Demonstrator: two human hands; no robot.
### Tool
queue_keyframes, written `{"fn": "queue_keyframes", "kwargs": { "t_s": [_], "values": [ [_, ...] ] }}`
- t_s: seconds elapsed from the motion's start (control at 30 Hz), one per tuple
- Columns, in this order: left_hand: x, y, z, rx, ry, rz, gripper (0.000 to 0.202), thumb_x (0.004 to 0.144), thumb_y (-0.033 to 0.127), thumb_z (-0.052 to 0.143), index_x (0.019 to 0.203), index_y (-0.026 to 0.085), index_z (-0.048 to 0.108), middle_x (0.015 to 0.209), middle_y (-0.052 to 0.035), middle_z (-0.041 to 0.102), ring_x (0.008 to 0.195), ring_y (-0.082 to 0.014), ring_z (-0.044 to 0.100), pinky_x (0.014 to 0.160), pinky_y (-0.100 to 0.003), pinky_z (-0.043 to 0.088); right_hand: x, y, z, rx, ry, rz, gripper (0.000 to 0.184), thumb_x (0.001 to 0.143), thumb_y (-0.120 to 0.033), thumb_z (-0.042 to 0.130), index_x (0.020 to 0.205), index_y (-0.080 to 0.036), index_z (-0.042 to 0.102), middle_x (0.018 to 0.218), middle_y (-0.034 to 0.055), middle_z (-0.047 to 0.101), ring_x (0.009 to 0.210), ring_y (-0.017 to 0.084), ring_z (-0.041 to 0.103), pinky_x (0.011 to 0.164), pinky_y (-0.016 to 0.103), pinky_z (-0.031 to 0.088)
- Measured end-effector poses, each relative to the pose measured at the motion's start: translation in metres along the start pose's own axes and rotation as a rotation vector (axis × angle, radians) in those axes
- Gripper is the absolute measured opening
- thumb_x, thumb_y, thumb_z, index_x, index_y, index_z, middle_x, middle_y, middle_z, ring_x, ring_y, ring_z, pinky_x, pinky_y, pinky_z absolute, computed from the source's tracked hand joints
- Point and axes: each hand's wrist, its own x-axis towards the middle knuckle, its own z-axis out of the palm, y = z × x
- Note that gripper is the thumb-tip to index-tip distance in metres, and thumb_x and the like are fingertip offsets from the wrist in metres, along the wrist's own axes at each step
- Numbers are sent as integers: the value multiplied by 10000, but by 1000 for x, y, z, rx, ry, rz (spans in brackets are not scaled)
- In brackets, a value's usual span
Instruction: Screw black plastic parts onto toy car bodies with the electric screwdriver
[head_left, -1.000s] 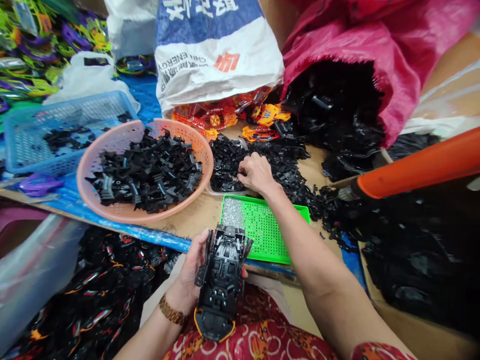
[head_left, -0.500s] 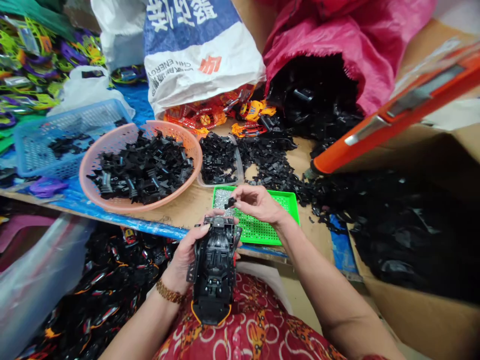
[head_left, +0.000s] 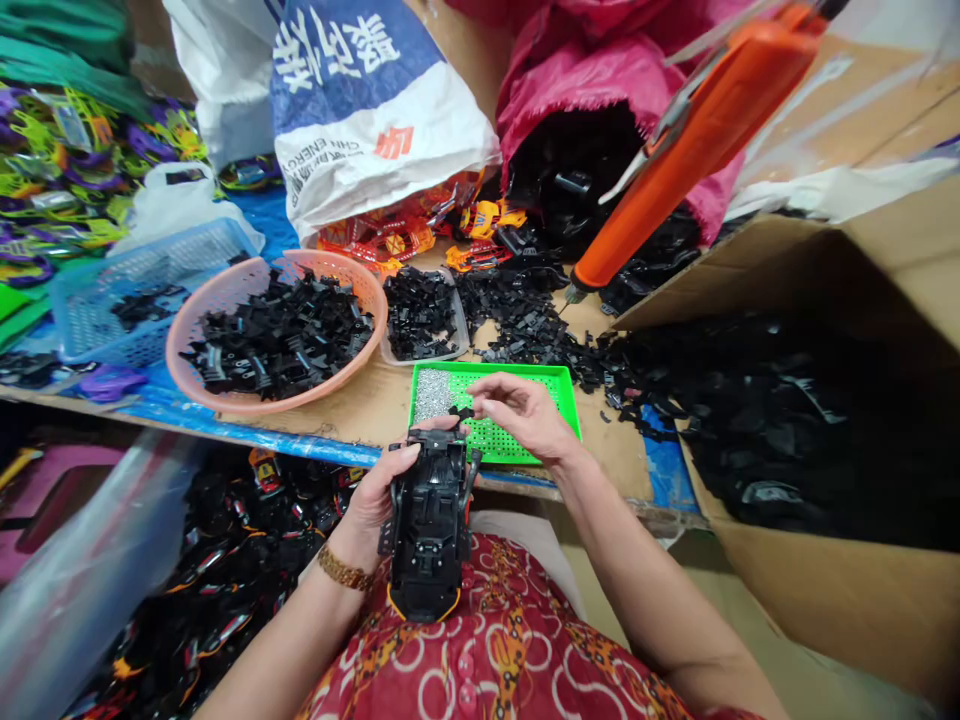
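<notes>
Between the earliest frame and now, the right hand (head_left: 525, 415) comes back from the clear box (head_left: 461, 325) to the far end of the black chassis (head_left: 427, 525), and the orange driver (head_left: 686, 155) swings left over the heap of small parts (head_left: 517, 325). The tabletop (head_left: 341, 430) carries a peach basket (head_left: 191, 320) left of that box and a green tray (head_left: 499, 445) along its near edge, with silver screws (head_left: 431, 393) at the tray's left end. The chassis is held just off that near edge, above the red patterned clothing (head_left: 517, 630); the left hand (head_left: 371, 490) is clamped on its left side. Right thumb and finger are together on a small black part (head_left: 463, 412) beside its far end.

That pinch looks shallow: a slip could drop the part among the screws, and a tilting left hand could misalign it. Against half a second ago, the part sits lower, closer to the chassis.
</notes>
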Motion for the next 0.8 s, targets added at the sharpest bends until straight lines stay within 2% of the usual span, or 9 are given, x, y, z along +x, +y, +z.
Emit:
{"fn": "queue_keyframes", "kwargs": {
  "t_s": [0.07, 0.13, 0.23, 0.4, 0.53, 0.63, 0.8],
  "values": [
    [0, -2, 1, 65, 35, 40, 610, 808, 375, 757, 1384, 194, 671, 1162, -115, 792, 758, -249, 758, 664, -334, 613, -8, -1, -1, -5, 66, 29, 181, 837, -329, 721, 947, -186, 733, 829, 27, 724, 757, 139, 668, 750, 311, 574],
    [1, -5, 1, 134, 56, 86, 532, 794, 356, 781, 1296, 187, 738, 1137, -107, 800, 782, -241, 754, 700, -322, 610, -13, -4, -1, -53, 79, 51, 180, 821, -342, 738, 910, -185, 739, 813, 32, 727, 724, 139, 651, 697, 302, 556],
    [1, -8, 2, 188, 55, 125, 474, 769, 357, 806, 1208, 181, 787, 1128, -105, 803, 812, -246, 750, 679, -299, 594, -16, -8, 3, -114, 74, 39, 166, 801, -324, 750, 884, -181, 741, 778, 29, 724, 688, 137, 632, 664, 295, 546],
    [-2, -7, 0, 165, 60, 79, 491, 780, 367, 786, 1232, 175, 776, 1149, -115, 794, 891, -282, 757, 744, -328, 595, -17, -11, 5, -154, 23, -39, 116, 803, -268, 738, 872, -175, 731, 747, 24, 749, 679, 138, 639, 690, 305, 558],
    [-3, -5, -5, 146, 26, 21, 477, 785, 402, 772, 1197, 163, 778, 988, -104, 814, 750, -261, 756, 696, -338, 592, -21, -14, 1, -246, -51, -97, 118, 816, -268, 740, 870, -164, 752, 772, 30, 760, 710, 140, 674, 720, 296, 562],
    [0, -5, -6, 148, -1, 5, 462, 789, 391, 772, 1192, 165, 777, 923, -89, 813, 690, -229, 744, 693, -318, 577, -24, -16, 1, -314, -40, -176, 85, 828, -232, 722, 859, -160, 755, 770, 25, 758, 708, 132, 685, 695, 268, 553],
    [2, -6, -4, 147, -3, 0, 457, 767, 377, 792, 1173, 167, 786, 990, -93, 813, 818, -245, 757, 689, -279, 559, -26, -15, 2, -412, -14, -297, 88, 869, -208, 671, 878, -164, 746, 788, 20, 760, 713, 127, 690, 696, 265, 547]
  ]
}}
